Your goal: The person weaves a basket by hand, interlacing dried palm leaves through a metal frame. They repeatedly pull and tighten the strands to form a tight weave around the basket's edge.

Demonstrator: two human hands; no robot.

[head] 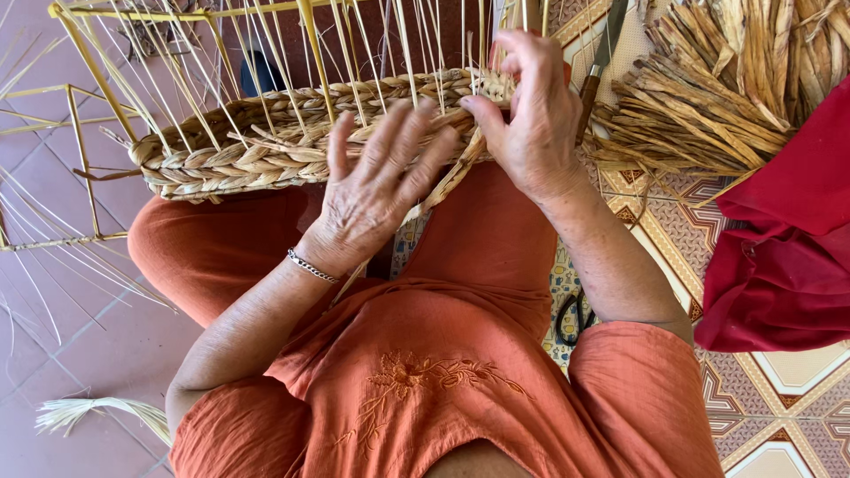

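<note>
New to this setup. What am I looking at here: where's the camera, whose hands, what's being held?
There is one picture, from a camera worn on a person's head, looking down at their lap. No machine: two bare hands. The left hand, wearing a bracelet, rests with spread fingers on a half-woven basket of braided straw with thin upright stakes. The right hand pinches a strand at the basket's rim. On the tiled floor lie a bundle of dried straw, a red cloth and scissors, partly hidden.

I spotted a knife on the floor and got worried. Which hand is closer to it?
Right. The right hand pinches the woven basket rim just beside the knife; the left hand rests farther away on the weave.
</note>
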